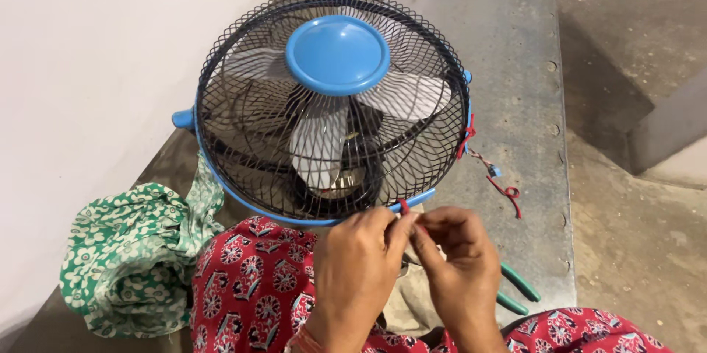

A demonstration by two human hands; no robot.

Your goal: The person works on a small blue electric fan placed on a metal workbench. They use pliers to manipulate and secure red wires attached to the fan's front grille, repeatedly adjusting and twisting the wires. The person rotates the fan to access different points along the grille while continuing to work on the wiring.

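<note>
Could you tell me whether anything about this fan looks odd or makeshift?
Yes. The fan's black wire guard is tied to its blue rim with red wire at the right edge, loose ends trailing. Both hands pinch another red piece at the near rim.

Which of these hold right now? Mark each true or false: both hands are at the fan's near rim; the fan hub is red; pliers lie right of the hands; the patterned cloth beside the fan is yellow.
1. Both the left hand and right hand pinch a red wire at the fan guard near rim. True.
2. The hub is red. False: blue.
3. Green-handled pliers lie right of the hands. True.
4. The cloth is yellow. False: green and white.
</note>
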